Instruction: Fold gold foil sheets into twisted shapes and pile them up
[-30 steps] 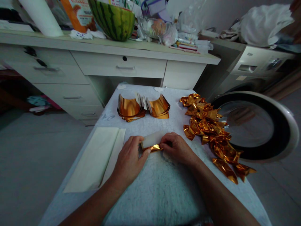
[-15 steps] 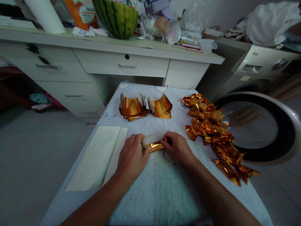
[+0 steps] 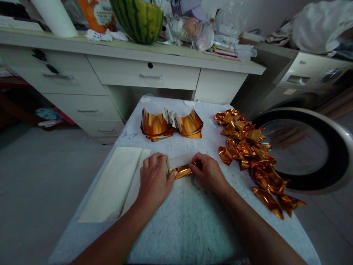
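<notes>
A sheet of gold foil paper (image 3: 183,171), with a whitish side facing up at its far part, is partly folded over at the middle of the table. My left hand (image 3: 156,180) has its thumb on the near gold fold at the left end, fingers bent beside the far edge. At the other end, my right hand (image 3: 209,173) pinches the gold fold between thumb and curled fingers. Beyond the hands stand two curved stacks of gold foil sheets (image 3: 156,125). Left of my left hand lie folded pale paper sheets (image 3: 113,184).
Folded gold foil pieces (image 3: 248,147) are heaped along the table's right side. Past that edge hangs the open round door (image 3: 306,147) of a washing machine. A white drawer desk (image 3: 149,75) stands at the far end, bearing a cut watermelon (image 3: 138,22) and plastic bags.
The fingers of my left hand have lifted and shifted slightly left from the foil's end, its thumb staying on the fold. My right hand keeps its pinch.
</notes>
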